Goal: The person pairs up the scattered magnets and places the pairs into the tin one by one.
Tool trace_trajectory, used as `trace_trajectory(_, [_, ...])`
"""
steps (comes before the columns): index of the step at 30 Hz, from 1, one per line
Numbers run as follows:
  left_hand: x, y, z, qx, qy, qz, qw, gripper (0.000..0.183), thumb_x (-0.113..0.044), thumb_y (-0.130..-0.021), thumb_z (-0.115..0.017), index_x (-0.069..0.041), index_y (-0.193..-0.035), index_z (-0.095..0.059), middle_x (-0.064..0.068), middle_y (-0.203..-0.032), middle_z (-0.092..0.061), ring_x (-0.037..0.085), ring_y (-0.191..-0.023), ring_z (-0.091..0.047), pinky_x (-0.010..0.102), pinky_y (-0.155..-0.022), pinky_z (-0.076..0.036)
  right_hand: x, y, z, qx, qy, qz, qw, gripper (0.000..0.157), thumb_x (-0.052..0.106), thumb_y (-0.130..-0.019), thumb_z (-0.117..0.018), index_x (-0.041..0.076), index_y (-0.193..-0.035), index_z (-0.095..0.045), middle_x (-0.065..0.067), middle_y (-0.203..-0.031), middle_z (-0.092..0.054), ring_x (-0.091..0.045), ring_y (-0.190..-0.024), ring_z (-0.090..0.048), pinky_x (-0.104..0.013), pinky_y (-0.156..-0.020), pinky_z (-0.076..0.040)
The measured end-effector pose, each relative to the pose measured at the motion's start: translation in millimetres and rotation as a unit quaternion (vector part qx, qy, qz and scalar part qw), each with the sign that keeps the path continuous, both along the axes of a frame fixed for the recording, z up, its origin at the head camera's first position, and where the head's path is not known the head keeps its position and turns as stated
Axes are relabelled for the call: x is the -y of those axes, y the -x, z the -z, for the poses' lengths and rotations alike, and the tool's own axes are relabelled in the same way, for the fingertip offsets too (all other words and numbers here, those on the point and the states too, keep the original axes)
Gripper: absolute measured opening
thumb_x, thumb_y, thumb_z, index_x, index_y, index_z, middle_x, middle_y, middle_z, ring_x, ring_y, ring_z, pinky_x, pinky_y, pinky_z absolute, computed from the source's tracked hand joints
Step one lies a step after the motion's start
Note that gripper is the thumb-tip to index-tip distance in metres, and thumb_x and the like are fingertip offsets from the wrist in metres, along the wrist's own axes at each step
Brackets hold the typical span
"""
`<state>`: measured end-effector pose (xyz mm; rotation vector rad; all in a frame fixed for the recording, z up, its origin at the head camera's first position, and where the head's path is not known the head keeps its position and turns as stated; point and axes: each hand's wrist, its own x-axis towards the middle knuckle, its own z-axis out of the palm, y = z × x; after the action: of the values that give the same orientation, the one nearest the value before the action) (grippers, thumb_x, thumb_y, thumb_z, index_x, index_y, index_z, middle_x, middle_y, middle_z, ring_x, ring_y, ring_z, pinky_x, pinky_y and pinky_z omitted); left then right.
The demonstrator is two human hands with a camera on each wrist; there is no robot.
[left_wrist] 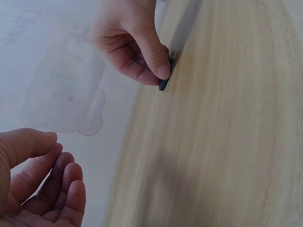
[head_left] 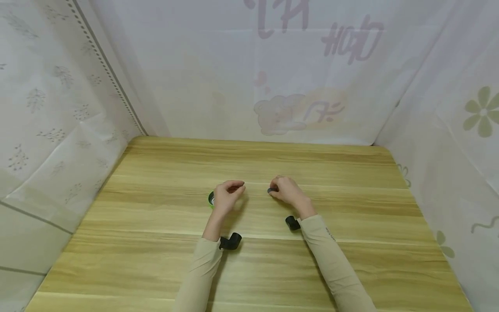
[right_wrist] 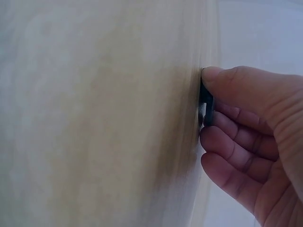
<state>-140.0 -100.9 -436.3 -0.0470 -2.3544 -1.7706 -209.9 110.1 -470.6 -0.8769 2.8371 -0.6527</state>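
My right hand [head_left: 287, 190] pinches a small dark, flat piece [head_left: 272, 190] between thumb and fingers, low over the wooden table. In the right wrist view the dark piece [right_wrist: 206, 101] shows a narrow gap along its middle, and the fingers hide part of it. My left hand [head_left: 229, 195] hovers to the left, its fingers loosely bent and the thumb near the index finger; nothing shows between them in the left wrist view. Just beyond the left hand's outer side lies a round thing with a green rim [head_left: 211, 199] and dark inside, partly covered by that hand.
The wood-grain table [head_left: 257, 268] extends around both hands. Pale printed cloth [head_left: 210, 78] hangs behind it and along both sides. Black wrist camera mounts [head_left: 231, 242] stick out from both sleeves, close over the tabletop.
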Motion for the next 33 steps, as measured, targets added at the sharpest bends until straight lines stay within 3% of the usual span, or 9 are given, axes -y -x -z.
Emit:
trace_trajectory(5, [7, 6.8, 19.2, -0.004, -0.001, -0.006, 1.0000, 0.016, 0.000, -0.083, -0.068, 0.011, -0.095, -0.068, 0.022, -0.089, -0.068, 0.029, -0.079, -0.063, 0.018, -0.068, -0.050, 0, -0.5, -0.6, 0.008, 0.001, 0.006, 1.000, 0.015, 0.014, -0.084, -0.071, 0.002, -0.092, -0.068, -0.005, -0.087, -0.062, -0.018, -0.079, -0.060, -0.031, -0.072, -0.052])
trace_trajectory(10, [11, 7.1, 22.0, -0.006, -0.010, -0.014, 0.9998, 0.017, 0.001, -0.081, -0.070, 0.010, -0.095, -0.068, 0.020, -0.087, -0.068, 0.019, -0.076, -0.062, 0.018, -0.068, -0.051, 1, -0.6, -0.8, 0.009, 0.004, 0.011, 1.000, 0.014, 0.014, -0.083, -0.072, 0.002, -0.092, -0.068, -0.005, -0.086, -0.062, -0.018, -0.079, -0.060, -0.030, -0.072, -0.052])
trace_trajectory(14, [13, 2.1, 12.8, -0.004, -0.022, -0.020, 0.9995, 0.020, 0.004, -0.079, -0.070, 0.014, -0.096, -0.066, 0.024, -0.088, -0.067, 0.016, -0.074, -0.059, 0.017, -0.067, -0.048, 1, -0.6, -0.4, 0.009, 0.008, 0.009, 1.000, 0.014, 0.013, -0.083, -0.071, 0.002, -0.091, -0.068, -0.005, -0.086, -0.062, -0.018, -0.078, -0.060, -0.030, -0.071, -0.052])
trace_trajectory(18, [15, -7.8, -6.0, -0.008, -0.026, -0.017, 0.9995, 0.020, 0.007, -0.078, -0.069, 0.016, -0.096, -0.065, 0.028, -0.090, -0.065, 0.029, -0.078, -0.060, 0.024, -0.069, -0.050, 1, -0.1, -0.1, 0.013, 0.008, 0.010, 1.000, 0.014, 0.013, -0.084, -0.071, 0.002, -0.091, -0.068, -0.005, -0.087, -0.062, -0.018, -0.079, -0.060, -0.030, -0.072, -0.052])
trace_trajectory(21, [18, -13.4, -15.3, 0.000, -0.026, -0.013, 0.9996, 0.025, 0.007, -0.078, -0.069, 0.016, -0.101, -0.063, 0.029, -0.097, -0.063, 0.040, -0.086, -0.058, 0.039, -0.078, -0.052, 1, 0.1, 0.0, 0.017, 0.008, 0.014, 1.000, 0.014, 0.013, -0.084, -0.071, 0.002, -0.092, -0.068, -0.005, -0.088, -0.063, -0.018, -0.080, -0.060, -0.030, -0.073, -0.052])
trace_trajectory(25, [24, -17.1, -18.6, 0.015, -0.030, -0.012, 0.9994, 0.032, 0.007, -0.078, -0.070, 0.016, -0.107, -0.060, 0.031, -0.106, -0.058, 0.047, -0.097, -0.054, 0.053, -0.088, -0.046, 1, -0.4, 0.2, 0.022, 0.011, 0.016, 1.000, 0.014, 0.013, -0.084, -0.071, 0.002, -0.092, -0.068, -0.005, -0.088, -0.063, -0.018, -0.080, -0.060, -0.030, -0.073, -0.052])
trace_trajectory(33, [38, -20.6, -15.8, 0.011, -0.029, -0.024, 0.9992, 0.038, 0.006, -0.079, -0.070, 0.016, -0.113, -0.056, 0.032, -0.112, -0.054, 0.047, -0.103, -0.050, 0.056, -0.093, -0.042, 1, 0.4, 2.0, 0.017, 0.014, 0.016, 1.000, 0.013, 0.012, -0.083, -0.072, 0.002, -0.090, -0.068, -0.005, -0.087, -0.062, -0.018, -0.078, -0.059, -0.029, -0.071, -0.052])
